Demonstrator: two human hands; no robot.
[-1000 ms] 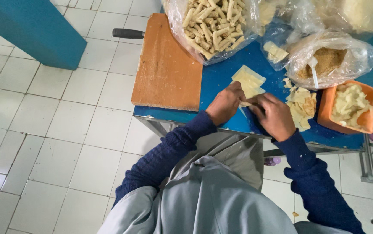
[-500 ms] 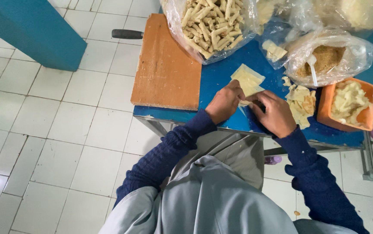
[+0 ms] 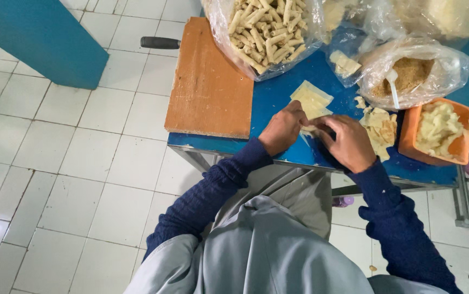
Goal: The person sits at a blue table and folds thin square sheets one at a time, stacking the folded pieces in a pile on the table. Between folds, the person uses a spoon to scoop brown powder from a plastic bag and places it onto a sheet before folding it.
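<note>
My left hand (image 3: 283,128) and my right hand (image 3: 348,142) meet over the blue table (image 3: 270,100), both pinched on a small pale wrapper roll (image 3: 309,129) held between their fingertips. Just beyond the hands lies a short stack of square pale wrapper sheets (image 3: 310,98). To the right of my right hand sits a loose pile of torn wrapper pieces (image 3: 380,126). Most of the roll is hidden by my fingers.
An orange wooden board (image 3: 210,81) covers the table's left part, a black handle (image 3: 161,42) behind it. A clear bag of finished rolls (image 3: 267,30), a bag of crumbs with a white spoon (image 3: 411,73) and an orange tub of filling (image 3: 436,130) stand around. White tiled floor lies left.
The hands stay together at the same spot on the table, with only slight finger shifts on the roll.
</note>
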